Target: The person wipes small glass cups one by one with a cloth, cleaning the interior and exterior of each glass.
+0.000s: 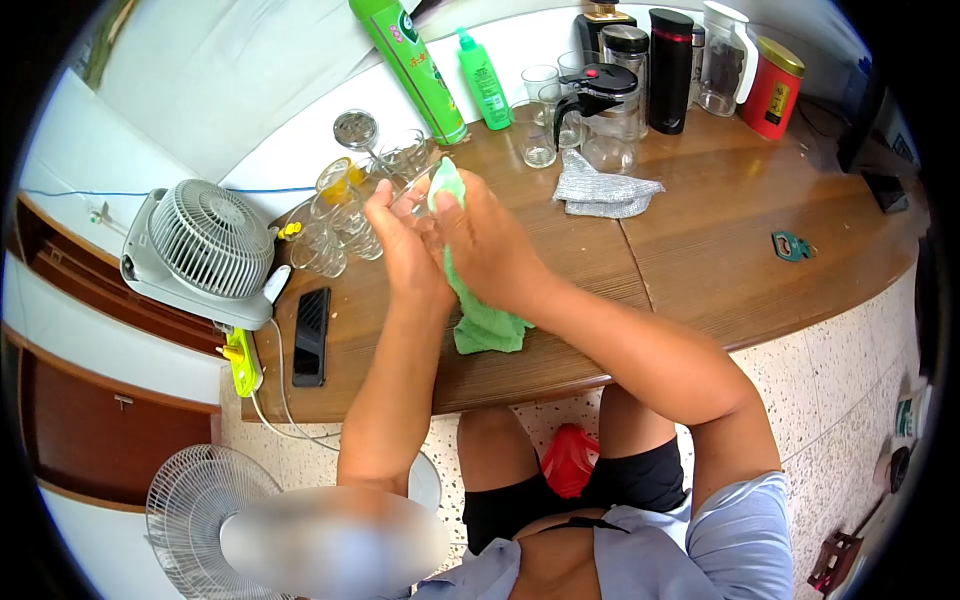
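Observation:
Above the wooden table, my left hand (408, 250) is closed around a clear drinking glass (412, 198), which its fingers partly hide. My right hand (490, 240) grips a green cloth (488, 330) and presses part of it against the glass. The cloth's lower end hangs down to the tabletop. Just beyond my left hand stand several clear glasses (350, 222), one with something yellow in or behind it.
A box fan (210, 240) and a dark phone (311, 335) are at the left. Along the back stand a green spray can (415, 75), a green bottle (484, 82), a glass teapot (608, 150), a black thermos (670, 75) and a red tin (773, 95). A grey cloth (605, 190) lies mid-table.

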### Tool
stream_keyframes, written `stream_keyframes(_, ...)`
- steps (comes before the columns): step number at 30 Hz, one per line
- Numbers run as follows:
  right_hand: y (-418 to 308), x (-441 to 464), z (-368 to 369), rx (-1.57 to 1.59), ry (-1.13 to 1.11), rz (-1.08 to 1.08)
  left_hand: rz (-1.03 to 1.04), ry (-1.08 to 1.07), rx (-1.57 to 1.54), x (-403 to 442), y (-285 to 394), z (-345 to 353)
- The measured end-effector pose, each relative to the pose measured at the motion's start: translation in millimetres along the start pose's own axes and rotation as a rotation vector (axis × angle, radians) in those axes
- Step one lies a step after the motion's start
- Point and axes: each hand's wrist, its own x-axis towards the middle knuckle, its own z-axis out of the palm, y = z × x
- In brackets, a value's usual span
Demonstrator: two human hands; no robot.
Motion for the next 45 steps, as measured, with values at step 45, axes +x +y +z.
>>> stream_keyframes(45,-3.4,70.9,-95.4,0.826,-0.289,0.792,-0.304,-0.42,-0.016,4.3,19.8,-10.8)
